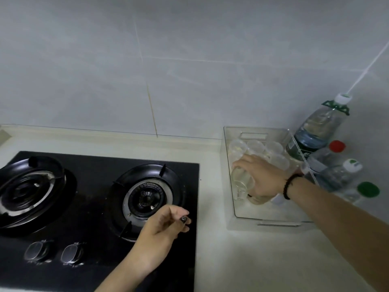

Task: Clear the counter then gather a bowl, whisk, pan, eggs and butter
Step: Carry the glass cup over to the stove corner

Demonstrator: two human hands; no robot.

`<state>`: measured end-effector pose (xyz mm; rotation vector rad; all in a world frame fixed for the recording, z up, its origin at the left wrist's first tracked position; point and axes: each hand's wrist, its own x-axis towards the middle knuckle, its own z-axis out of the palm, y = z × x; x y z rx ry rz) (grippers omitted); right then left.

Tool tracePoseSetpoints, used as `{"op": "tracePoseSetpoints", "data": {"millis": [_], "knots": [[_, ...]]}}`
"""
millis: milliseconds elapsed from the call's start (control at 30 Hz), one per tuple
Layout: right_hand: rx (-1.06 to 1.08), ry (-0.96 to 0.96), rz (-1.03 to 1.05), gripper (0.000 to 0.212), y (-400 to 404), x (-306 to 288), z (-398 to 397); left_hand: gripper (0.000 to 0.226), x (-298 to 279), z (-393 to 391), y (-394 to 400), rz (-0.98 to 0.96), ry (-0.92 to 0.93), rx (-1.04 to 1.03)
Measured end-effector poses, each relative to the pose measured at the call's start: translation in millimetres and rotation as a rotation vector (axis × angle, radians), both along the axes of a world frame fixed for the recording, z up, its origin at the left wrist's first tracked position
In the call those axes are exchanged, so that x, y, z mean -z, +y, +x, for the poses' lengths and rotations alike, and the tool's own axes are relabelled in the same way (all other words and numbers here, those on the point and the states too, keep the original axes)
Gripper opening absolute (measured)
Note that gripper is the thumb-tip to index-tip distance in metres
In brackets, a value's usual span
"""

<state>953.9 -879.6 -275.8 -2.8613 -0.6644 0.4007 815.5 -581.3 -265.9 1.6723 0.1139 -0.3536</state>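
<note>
The right hand (261, 178) is reaching into a clear plastic bin (231, 207) sitting near the table's (210, 260) back right corner, its fingers curling round a clear glass bottle (242, 182) and gripping it inside the bin. Small clear cups (255, 146) are standing in the back half of the bin, just behind the hand. A black bead bracelet (289, 185) is circling the right wrist. The left hand (162, 228) is hovering over the black gas stove (94, 207), which is occupying the table's left part, by the right burner (147, 194); its fingers are loosely curled and holding nothing. Water bottles (315, 131) are standing against the wall along the table's right edge, just beside the bin.
</note>
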Motion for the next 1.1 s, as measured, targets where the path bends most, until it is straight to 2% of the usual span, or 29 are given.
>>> {"op": "tracePoseSetpoints", "data": {"millis": [300, 467, 833, 967, 1100], "knots": [[0.006, 0.019, -0.054, 0.077, -0.7, 26.8, 5.7, 0.016, 5.7, -0.2, 4.9, 0.027, 0.04, -0.022], [0.104, 0.063, 0.028, 0.085, -3.5, 42.6, 5.3, 0.017, 9.0, -4.3, 12.3, 0.042, 0.072, -0.035], [0.307, 0.149, -0.047, 0.088, 20.1, 18.6, -13.1, 0.02, -1.7, -20.8, 37.9, 0.029, 0.047, -0.112], [0.311, -0.03, -0.151, 0.065, 50.9, -18.8, -33.4, 0.019, -7.1, -33.8, 54.1, 0.004, 0.027, -0.147], [0.224, -0.193, 0.017, 0.053, 102.0, -51.0, -56.6, 0.019, -18.1, -51.9, 78.0, -0.024, -0.011, -0.205]]}}
